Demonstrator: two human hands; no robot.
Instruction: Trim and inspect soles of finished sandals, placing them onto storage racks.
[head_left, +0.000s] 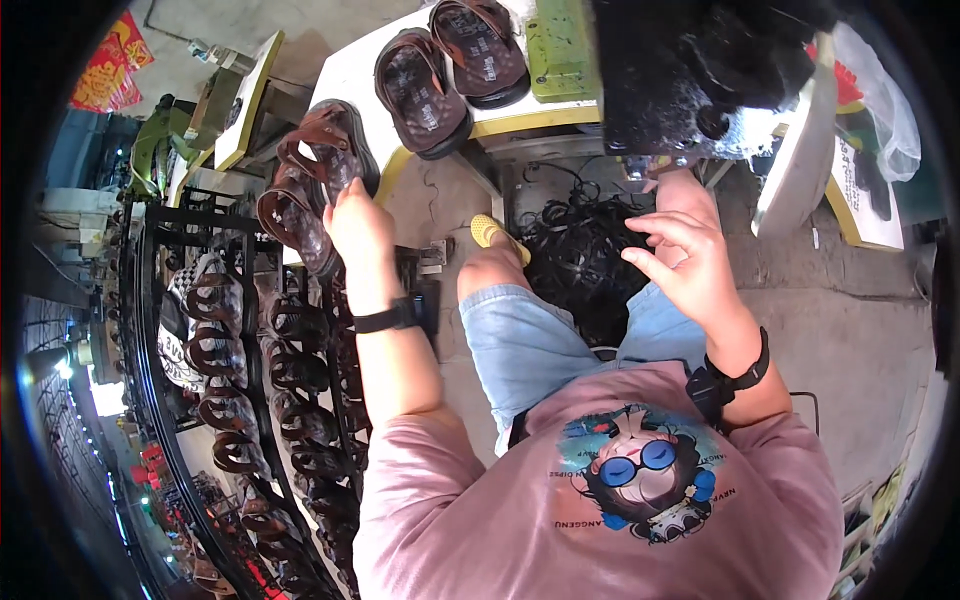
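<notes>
At the left end of the white table, my left hand (357, 228) is closed at the inner edges of two brown strap sandals. Its fingertips are partly hidden between the farther sandal (345, 133) and the nearer sandal (291, 214). My right hand (682, 250) hangs in the air above my right thigh, fingers curved and apart from the thumb, with nothing in it. Another pair of brown sandals lies farther along the table: one sandal (420, 98) beside a second sandal (484, 50).
A dark machine (655, 85) with a green base (562, 52) stands ahead of me. Below it, a heap of black strips (575, 240) lies on the floor between my legs. To my left, a black rack (160, 380) carries many sandals. A pale curved panel (795, 150) stands at right.
</notes>
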